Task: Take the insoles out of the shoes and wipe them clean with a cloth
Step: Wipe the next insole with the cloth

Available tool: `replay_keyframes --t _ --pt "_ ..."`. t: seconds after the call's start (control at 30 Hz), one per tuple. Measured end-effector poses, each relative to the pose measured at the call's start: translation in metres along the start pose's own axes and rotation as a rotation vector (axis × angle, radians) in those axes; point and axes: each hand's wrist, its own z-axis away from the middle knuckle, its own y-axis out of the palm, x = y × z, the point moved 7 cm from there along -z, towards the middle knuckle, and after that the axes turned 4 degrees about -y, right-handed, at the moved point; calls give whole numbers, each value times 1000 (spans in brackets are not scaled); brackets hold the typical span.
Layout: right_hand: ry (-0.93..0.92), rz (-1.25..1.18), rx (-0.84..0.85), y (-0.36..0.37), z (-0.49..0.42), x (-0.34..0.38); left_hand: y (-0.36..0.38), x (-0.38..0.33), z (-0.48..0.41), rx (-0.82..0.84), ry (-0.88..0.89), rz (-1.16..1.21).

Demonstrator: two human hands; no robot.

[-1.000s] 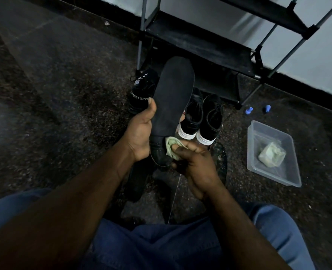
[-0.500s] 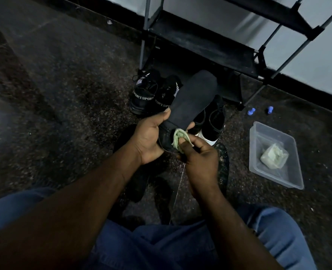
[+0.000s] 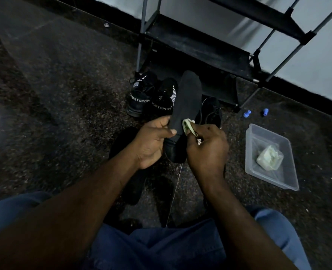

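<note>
Fingers (image 3: 161, 120) of the left hand (image 3: 151, 142) are curled round the left edge of a black insole (image 3: 187, 100), with the thumb laid across its near face. The insole is held clear of the floor, toe directed away toward the shoe rack (image 3: 200, 43). The right hand (image 3: 207, 151) is closed on a folded pale green cloth (image 3: 188, 127), which is pressed against the insole's right edge near mid-length.

Head view, surroundings: a pair of black sport shoes (image 3: 143, 98) stands just left of the raised insole, and a black lace-up shoe (image 3: 210, 112) is partly hidden behind it. A clear plastic tub (image 3: 264, 142) holding a second wad of cloth (image 3: 269, 157) lies well to the right. A dark flat shape (image 3: 126, 162) under the left forearm is judged to be another insole; the light is too dim to confirm this.

Step in hand: wiping of this insole, judged part done. The next move calls for the cloth to be drawn toward the toe under steady pressure. As the insole is thin, bending is to be expected, so the left grip must be kept firm.
</note>
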Motion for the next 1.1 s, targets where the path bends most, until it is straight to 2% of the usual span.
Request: replay_keyframes --t 0.17,0.3,0.43,0.5,0.6,0.7,0.87,1.0,1.1 --pt "10 16 -8 3 3 -3 0 7 -1 -42 -20 -71" --pt "78 -122 8 7 8 -2 -3 13 -3 -77 -45 -120" --pt "67 -190 24 7 10 12 1 19 0 -31 -68 -209" --pt "-4 -152 21 6 11 20 2 21 1 -35 -70 -230" --pt "-112 32 28 8 14 20 2 18 1 -67 -31 -230" --pt "-81 136 23 9 12 3 4 17 0 -80 13 -242" --pt "102 26 47 16 2 -21 3 17 -3 -53 21 -254" --pt "49 -122 67 21 13 5 -2 21 -5 -46 -33 -254" --pt "-29 -36 73 18 19 8 -2 19 -3 -76 -32 -248"
